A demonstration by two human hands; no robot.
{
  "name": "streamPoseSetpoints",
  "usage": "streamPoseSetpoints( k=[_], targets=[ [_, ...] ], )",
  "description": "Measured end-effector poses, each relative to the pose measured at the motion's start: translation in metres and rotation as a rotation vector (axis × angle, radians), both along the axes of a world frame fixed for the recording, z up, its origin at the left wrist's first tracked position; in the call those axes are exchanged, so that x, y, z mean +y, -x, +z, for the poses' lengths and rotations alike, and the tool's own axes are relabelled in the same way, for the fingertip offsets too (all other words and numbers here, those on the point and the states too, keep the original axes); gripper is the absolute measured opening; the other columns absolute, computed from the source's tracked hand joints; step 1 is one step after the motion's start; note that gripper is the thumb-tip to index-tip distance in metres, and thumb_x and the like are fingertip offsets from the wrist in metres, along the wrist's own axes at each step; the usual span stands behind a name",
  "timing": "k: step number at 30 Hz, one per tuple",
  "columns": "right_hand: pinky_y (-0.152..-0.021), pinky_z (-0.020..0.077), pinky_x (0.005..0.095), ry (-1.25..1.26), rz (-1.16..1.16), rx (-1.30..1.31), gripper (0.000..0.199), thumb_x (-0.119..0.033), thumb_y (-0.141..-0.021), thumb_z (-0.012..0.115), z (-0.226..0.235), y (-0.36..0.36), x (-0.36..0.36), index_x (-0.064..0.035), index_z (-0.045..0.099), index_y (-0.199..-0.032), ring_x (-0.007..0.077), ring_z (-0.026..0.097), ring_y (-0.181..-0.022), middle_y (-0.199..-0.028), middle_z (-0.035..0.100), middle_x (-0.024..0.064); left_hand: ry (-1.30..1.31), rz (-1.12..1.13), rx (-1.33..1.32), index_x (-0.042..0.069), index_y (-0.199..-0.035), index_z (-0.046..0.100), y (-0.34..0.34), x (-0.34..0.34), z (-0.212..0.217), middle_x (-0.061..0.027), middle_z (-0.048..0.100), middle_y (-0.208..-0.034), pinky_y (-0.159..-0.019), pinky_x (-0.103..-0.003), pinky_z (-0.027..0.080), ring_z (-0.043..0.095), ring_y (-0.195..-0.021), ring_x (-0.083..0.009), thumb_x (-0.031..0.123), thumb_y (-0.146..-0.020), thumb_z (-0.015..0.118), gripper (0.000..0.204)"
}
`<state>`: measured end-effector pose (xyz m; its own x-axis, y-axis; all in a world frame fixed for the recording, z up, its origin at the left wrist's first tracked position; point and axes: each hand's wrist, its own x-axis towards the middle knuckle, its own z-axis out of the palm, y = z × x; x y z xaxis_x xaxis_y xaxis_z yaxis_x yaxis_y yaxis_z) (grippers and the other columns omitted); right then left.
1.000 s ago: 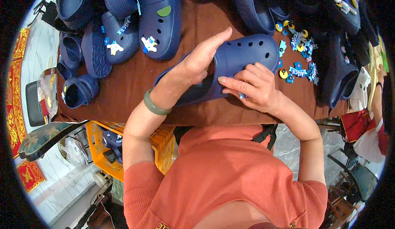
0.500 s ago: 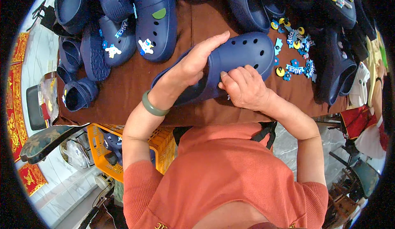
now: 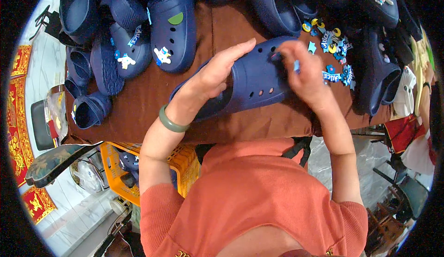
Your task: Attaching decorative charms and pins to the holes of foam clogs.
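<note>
A navy clog (image 3: 259,76) with round holes lies tilted across the brown cloth in front of me, its toe to the right. My left hand (image 3: 213,76), with a green bangle on its wrist, grips the clog at the foot opening, some fingers hidden inside. Skin tone shows through a couple of the side holes. Over the toe is my right hand (image 3: 305,72), smeared by motion, with a small light-blue shoe charm (image 3: 296,66) showing at its fingers. Just beyond it lies a loose pile of blue, yellow and white shoe charms (image 3: 331,49).
A navy clog with a white character charm (image 3: 173,30) stands at the back left among several other clogs. More clogs (image 3: 377,74) line the right side. The brown tablecloth (image 3: 134,113) ends near my waist, and an orange crate (image 3: 187,167) holding clogs sits below at left.
My right hand has left the clog's near side and moved up and right over its toe, uncovering the side holes. My left hand keeps its hold on the clog.
</note>
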<state>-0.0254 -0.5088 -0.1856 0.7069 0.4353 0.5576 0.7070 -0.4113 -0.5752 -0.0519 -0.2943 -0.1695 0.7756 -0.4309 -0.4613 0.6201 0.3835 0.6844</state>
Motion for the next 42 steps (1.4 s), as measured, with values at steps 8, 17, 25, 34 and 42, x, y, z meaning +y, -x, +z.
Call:
streamPoseSetpoints(
  k=[8,17,25,34,42],
  targets=[
    [-0.066,0.0507,0.0449,0.381,-0.361,0.265,0.018,-0.022,-0.093,0.064,0.007,-0.045,-0.054,-0.0061,0.067,-0.100,0.0413,0.065,-0.077,-0.087,0.068,0.0202,0.155,-0.148,-0.059,0.002,-0.125,0.060,-0.003,0.009,-0.002,-0.0087,0.069,-0.113,-0.088,-0.032,0.054,0.068,-0.096,-0.0171,0.040,-0.103,0.043,0.046],
    [-0.077,0.0502,0.0362,0.176,-0.233,0.368,0.021,-0.022,-0.097,0.060,0.013,-0.044,-0.052,-0.0012,0.063,-0.099,0.0291,0.069,-0.084,-0.088,0.068,0.0132,-0.018,0.027,-0.018,-0.004,-0.115,0.064,0.002,-0.003,0.011,-0.0163,0.071,-0.105,-0.082,-0.039,0.059,0.072,-0.088,-0.0258,0.040,-0.101,0.048,0.049],
    [-0.089,0.0452,0.0332,0.464,-0.205,-0.115,0.026,-0.019,-0.100,0.051,0.042,-0.023,-0.050,-0.0074,0.060,-0.122,0.0294,0.056,-0.099,-0.120,0.052,0.0144,0.035,-0.012,-0.032,-0.002,-0.115,0.064,0.002,-0.001,0.008,-0.0141,0.072,-0.106,-0.084,-0.036,0.058,0.072,-0.089,-0.0231,0.041,-0.101,0.047,0.049],
    [-0.082,0.0466,0.0246,-0.281,-0.180,0.604,0.021,-0.008,-0.096,0.060,0.041,0.006,-0.037,0.0008,0.064,-0.115,0.0118,0.060,-0.090,-0.103,0.064,0.0038,0.061,-0.073,-0.053,0.000,-0.120,0.062,0.001,0.001,0.005,-0.0136,0.072,-0.105,-0.076,-0.036,0.059,0.072,-0.085,-0.0224,0.044,-0.101,0.047,0.050],
    [-0.077,0.0537,0.0319,0.119,-0.215,-0.062,0.024,-0.001,-0.074,0.079,0.007,0.008,-0.031,-0.0021,0.071,-0.097,0.0260,0.065,-0.097,-0.106,0.065,0.0130,0.067,-0.074,-0.079,0.002,-0.119,0.062,0.002,0.001,-0.001,-0.0127,0.071,-0.106,-0.080,-0.036,0.058,0.071,-0.087,-0.0213,0.046,-0.100,0.048,0.050]
  ],
)
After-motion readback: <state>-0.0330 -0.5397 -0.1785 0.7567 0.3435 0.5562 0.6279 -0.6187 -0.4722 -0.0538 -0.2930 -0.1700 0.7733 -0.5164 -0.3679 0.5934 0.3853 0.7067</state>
